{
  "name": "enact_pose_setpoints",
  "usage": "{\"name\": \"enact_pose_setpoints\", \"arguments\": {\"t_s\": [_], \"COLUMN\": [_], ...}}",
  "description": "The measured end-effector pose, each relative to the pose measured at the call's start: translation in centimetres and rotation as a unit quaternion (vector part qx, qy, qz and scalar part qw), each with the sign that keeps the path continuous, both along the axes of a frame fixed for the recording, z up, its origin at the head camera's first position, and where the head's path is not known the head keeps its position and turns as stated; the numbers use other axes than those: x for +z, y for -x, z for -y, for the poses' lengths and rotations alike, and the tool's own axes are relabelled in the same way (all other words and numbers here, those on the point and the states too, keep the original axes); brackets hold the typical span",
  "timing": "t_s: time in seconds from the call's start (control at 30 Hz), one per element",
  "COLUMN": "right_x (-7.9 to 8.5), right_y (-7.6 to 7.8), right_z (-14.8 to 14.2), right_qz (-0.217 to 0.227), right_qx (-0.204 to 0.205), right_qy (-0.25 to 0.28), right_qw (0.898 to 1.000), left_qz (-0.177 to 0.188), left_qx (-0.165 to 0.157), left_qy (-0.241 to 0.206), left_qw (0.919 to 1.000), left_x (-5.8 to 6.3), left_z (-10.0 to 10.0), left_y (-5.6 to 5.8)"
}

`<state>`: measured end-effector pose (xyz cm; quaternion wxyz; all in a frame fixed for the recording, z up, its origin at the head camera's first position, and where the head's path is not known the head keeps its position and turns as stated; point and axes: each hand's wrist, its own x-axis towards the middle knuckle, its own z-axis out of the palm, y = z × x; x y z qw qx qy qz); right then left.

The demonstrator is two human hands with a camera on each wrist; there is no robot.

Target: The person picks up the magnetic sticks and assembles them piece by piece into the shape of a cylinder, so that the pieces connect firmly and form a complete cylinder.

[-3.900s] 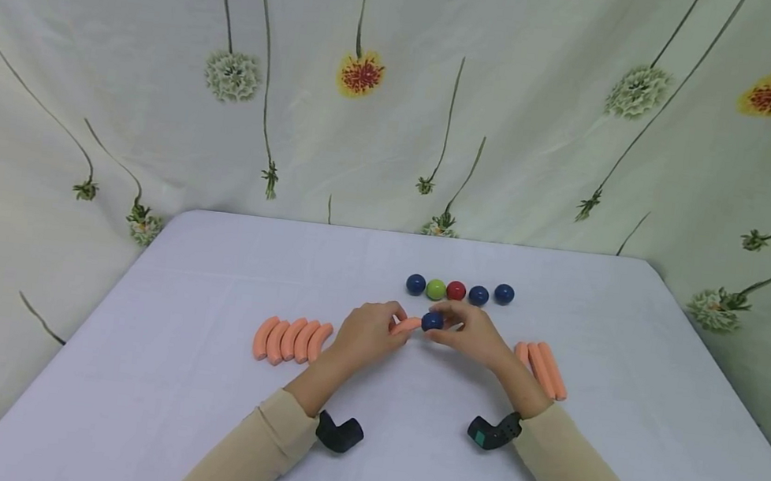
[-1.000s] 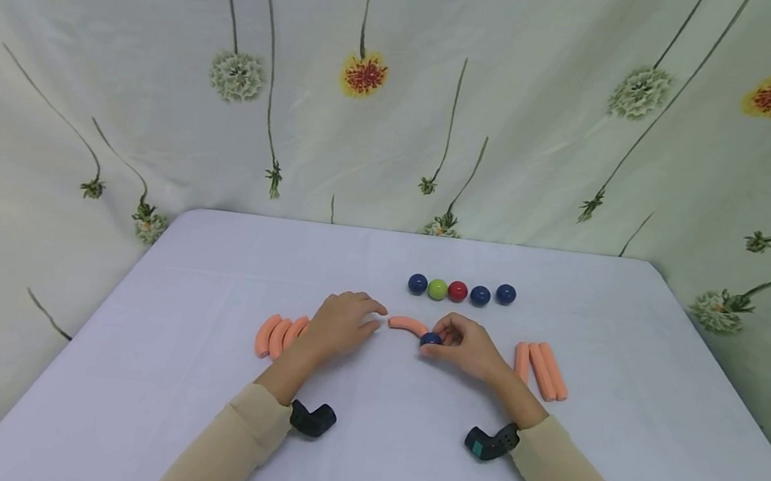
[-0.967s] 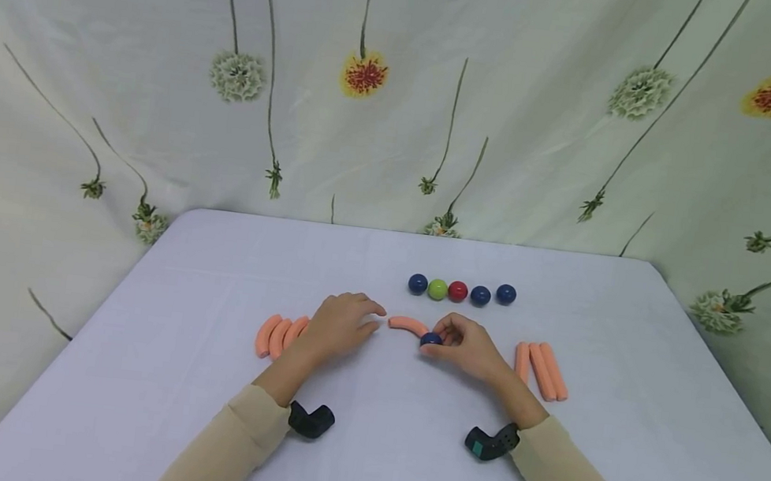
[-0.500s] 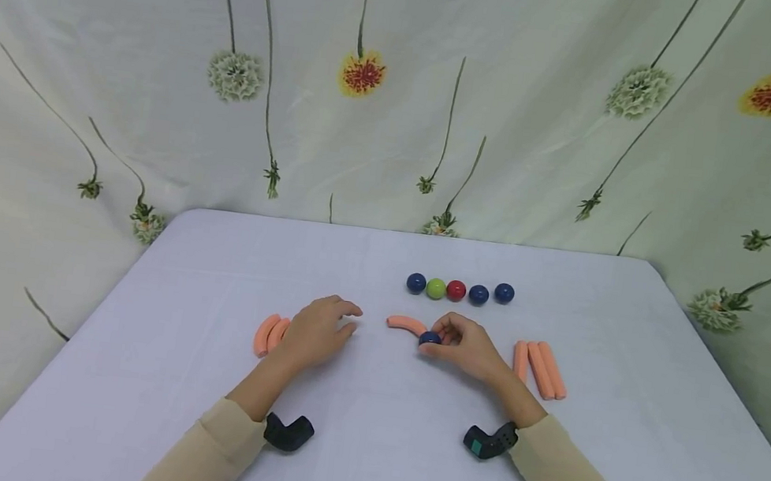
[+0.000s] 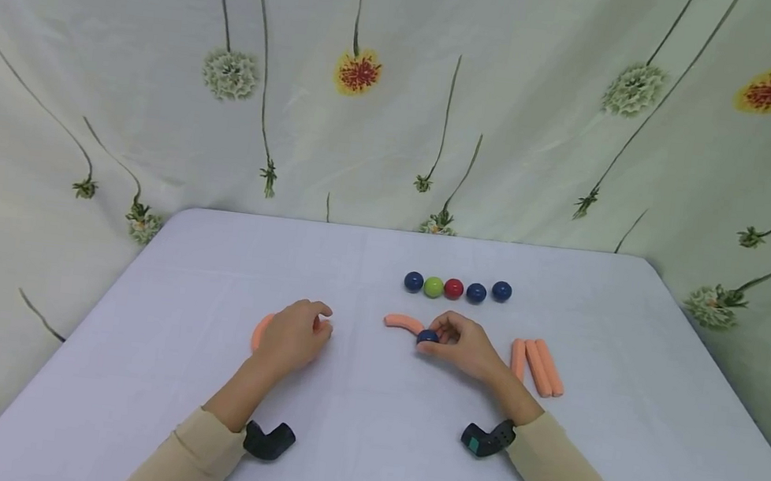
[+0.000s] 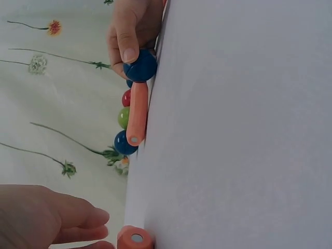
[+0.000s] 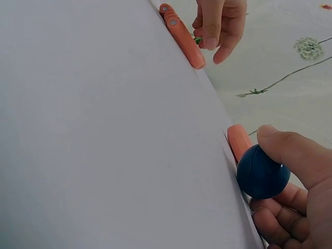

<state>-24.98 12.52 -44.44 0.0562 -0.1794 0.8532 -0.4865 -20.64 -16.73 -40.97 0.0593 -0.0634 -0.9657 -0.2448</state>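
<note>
My right hand [image 5: 466, 346] pinches a blue ball [image 5: 427, 337] between thumb and fingers, low over the table. One end of a curved orange stick [image 5: 403, 322] meets that ball; its free end, with a grey metal disc, faces the left side in the left wrist view. Over the group of curved orange sticks [image 5: 261, 332] at the left is my left hand [image 5: 292, 335], fingers loosely bent and holding nothing. It hides most of that group in the head view. In the right wrist view the left fingers hang apart from those sticks [image 7: 185, 42].
Behind the right hand a row of balls stands: a blue one [image 5: 413, 281], a green one [image 5: 433, 286], a red one [image 5: 454, 289] and two more blue. Three straight orange sticks [image 5: 538, 367] lie by the right forearm. A flowered cloth [image 5: 400, 115] hangs behind the white table [image 5: 362, 444].
The left hand has let go of the curved orange stick and moved left, over the other curved sticks. The right hand has lowered the blue ball toward the table and holds still there.
</note>
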Motion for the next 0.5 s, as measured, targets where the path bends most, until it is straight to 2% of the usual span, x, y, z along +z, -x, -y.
{"name": "enact_pose_setpoints", "arguments": {"t_s": [0.17, 0.27, 0.5], "right_x": [-0.11, -0.34, -0.88], "right_y": [0.04, 0.13, 0.25], "right_z": [-0.07, -0.12, -0.23], "right_qz": [-0.003, -0.002, -0.009], "right_qx": [0.001, 0.001, -0.005], "right_qy": [0.003, 0.005, 0.004], "right_qw": [1.000, 1.000, 1.000], "left_qz": [0.000, 0.018, 0.042], "left_qx": [0.005, 0.008, 0.007], "left_qy": [0.002, 0.002, 0.038], "left_qw": [1.0000, 0.9998, 0.9984], "left_x": [0.14, 0.19, 0.05], "left_z": [0.08, -0.05, -0.62], "left_y": [-0.10, -0.25, -0.60]}}
